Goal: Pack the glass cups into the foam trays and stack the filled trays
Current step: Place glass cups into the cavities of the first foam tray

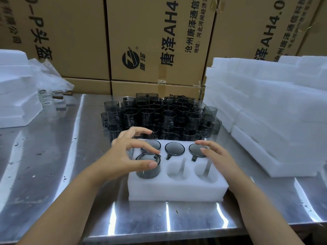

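Observation:
A white foam tray point(177, 190) with six round holes lies on the steel table in front of me. Its back row holds three dark glass cups, the middle one point(174, 148) sunk flush. A fourth dark cup point(148, 169) stands half-inserted in the front left hole. My left hand point(127, 154) hovers over that cup with fingers spread, thumb and fingertips touching its rim. My right hand point(215, 156) is spread at the tray's right side, fingertips over the back right cup point(195, 149). The front middle and front right holes are empty. A cluster of loose dark cups point(159, 114) stands behind the tray.
A tall stack of white foam trays point(269, 110) fills the right side. More foam point(14, 92) and crumpled plastic wrap point(51, 76) lie at the left, with a few clear glasses point(51, 101). Cardboard boxes point(155, 41) wall off the back. The table edge point(159, 236) is near me.

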